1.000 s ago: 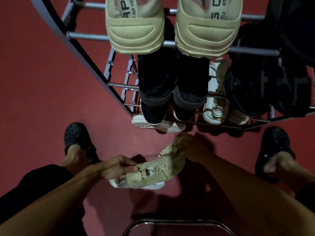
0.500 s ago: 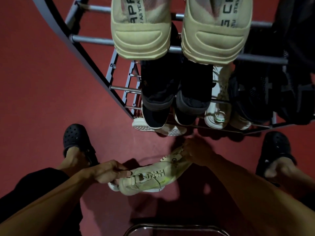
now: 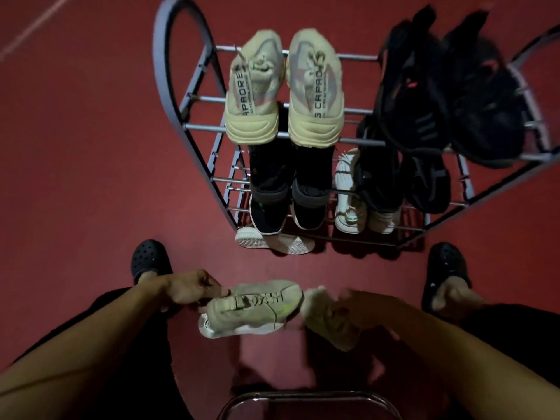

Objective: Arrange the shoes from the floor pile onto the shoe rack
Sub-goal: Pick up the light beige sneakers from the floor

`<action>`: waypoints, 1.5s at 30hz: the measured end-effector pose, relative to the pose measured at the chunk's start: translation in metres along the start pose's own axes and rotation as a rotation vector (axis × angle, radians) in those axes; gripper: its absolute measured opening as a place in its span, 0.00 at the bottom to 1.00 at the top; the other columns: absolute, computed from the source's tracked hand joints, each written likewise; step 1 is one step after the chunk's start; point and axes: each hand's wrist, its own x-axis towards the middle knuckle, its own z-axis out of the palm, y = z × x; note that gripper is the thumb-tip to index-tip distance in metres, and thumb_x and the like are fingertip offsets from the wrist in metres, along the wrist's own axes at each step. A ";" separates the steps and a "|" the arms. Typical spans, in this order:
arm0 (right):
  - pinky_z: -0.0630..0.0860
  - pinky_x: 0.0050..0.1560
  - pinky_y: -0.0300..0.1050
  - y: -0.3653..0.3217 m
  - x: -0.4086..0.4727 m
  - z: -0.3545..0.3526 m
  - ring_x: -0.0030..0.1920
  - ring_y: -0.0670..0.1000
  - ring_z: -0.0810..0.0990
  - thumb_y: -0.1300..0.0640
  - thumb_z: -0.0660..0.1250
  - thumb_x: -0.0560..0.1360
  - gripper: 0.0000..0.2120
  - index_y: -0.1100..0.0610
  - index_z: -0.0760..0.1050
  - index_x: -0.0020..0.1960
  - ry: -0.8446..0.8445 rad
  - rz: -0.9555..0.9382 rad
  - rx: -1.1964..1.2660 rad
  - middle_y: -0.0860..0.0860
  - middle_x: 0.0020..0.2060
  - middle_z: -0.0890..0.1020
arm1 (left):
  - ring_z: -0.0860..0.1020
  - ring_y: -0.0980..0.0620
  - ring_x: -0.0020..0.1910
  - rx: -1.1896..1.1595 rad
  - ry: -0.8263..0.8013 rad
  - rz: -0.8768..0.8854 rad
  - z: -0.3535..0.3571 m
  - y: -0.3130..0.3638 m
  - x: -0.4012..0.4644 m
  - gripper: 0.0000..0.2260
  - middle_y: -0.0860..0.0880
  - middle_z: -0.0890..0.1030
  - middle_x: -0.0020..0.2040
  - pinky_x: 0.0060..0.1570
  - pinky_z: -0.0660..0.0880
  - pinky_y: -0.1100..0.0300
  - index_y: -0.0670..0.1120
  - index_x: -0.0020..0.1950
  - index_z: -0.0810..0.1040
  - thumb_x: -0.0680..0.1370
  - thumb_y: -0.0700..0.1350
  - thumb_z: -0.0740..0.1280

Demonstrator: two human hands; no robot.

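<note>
The beige sneaker (image 3: 251,307) hangs low over the red floor (image 3: 75,177) before the shoe rack (image 3: 194,128), the left hand (image 3: 188,287) pinching its heel; soft and light, it seems best taken at the collar. The right hand (image 3: 357,307), blurred, appears to hold its mate (image 3: 327,322). The cream pair (image 3: 285,92) on the top rail reads "CAPRORE", I think.

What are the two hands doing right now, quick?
Left hand: grips the heel end of a beige sneaker.
Right hand: blurred, seems to hold a second beige sneaker; grip cannot be told.
</note>
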 end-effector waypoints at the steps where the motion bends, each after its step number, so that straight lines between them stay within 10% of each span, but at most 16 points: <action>1: 0.72 0.59 0.46 -0.003 -0.011 -0.001 0.57 0.52 0.78 0.58 0.62 0.77 0.16 0.52 0.78 0.63 0.023 0.024 0.030 0.55 0.60 0.79 | 0.72 0.49 0.36 0.025 -0.011 0.046 0.003 0.028 -0.023 0.20 0.46 0.78 0.37 0.41 0.71 0.57 0.38 0.50 0.82 0.80 0.56 0.68; 6: 0.77 0.54 0.43 -0.012 -0.070 -0.017 0.48 0.45 0.81 0.50 0.69 0.73 0.10 0.52 0.82 0.52 0.201 -0.042 0.199 0.49 0.50 0.85 | 0.72 0.48 0.40 -0.127 0.055 0.109 0.008 0.080 -0.089 0.23 0.44 0.77 0.40 0.43 0.73 0.55 0.35 0.52 0.81 0.79 0.57 0.68; 11: 0.73 0.41 0.37 -0.029 -0.124 -0.040 0.37 0.41 0.77 0.41 0.77 0.65 0.13 0.46 0.82 0.46 0.413 -0.129 0.325 0.42 0.37 0.80 | 0.63 0.53 0.27 -0.391 0.141 0.217 0.035 0.104 -0.117 0.21 0.47 0.65 0.28 0.29 0.66 0.61 0.46 0.29 0.75 0.80 0.52 0.68; 19: 0.71 0.59 0.41 -0.045 -0.167 -0.048 0.57 0.43 0.70 0.42 0.71 0.71 0.09 0.45 0.73 0.42 0.717 -0.321 0.167 0.40 0.49 0.73 | 0.84 0.45 0.39 -0.695 0.228 0.219 0.068 0.120 -0.113 0.18 0.37 0.84 0.43 0.45 0.83 0.53 0.33 0.58 0.80 0.80 0.49 0.69; 30: 0.64 0.34 0.38 -0.077 -0.133 -0.024 0.31 0.42 0.67 0.45 0.69 0.75 0.13 0.54 0.74 0.46 0.574 -0.456 0.682 0.42 0.28 0.71 | 0.83 0.42 0.41 -0.786 0.265 0.213 0.100 0.142 -0.087 0.09 0.43 0.85 0.41 0.43 0.79 0.53 0.46 0.60 0.78 0.83 0.47 0.64; 40: 0.67 0.32 0.40 -0.092 -0.101 -0.004 0.29 0.48 0.70 0.52 0.66 0.79 0.31 0.48 0.53 0.75 0.416 -0.452 0.964 0.50 0.28 0.74 | 0.83 0.46 0.42 -0.834 0.266 0.234 0.144 0.158 -0.069 0.14 0.40 0.87 0.49 0.38 0.80 0.58 0.48 0.67 0.71 0.82 0.47 0.66; 45: 0.72 0.43 0.34 -0.097 -0.095 -0.005 0.35 0.36 0.79 0.50 0.66 0.79 0.20 0.51 0.68 0.69 0.472 -0.376 0.838 0.37 0.36 0.82 | 0.83 0.52 0.34 -0.701 0.235 0.233 0.153 0.159 -0.068 0.17 0.47 0.86 0.37 0.32 0.76 0.64 0.45 0.67 0.69 0.80 0.44 0.68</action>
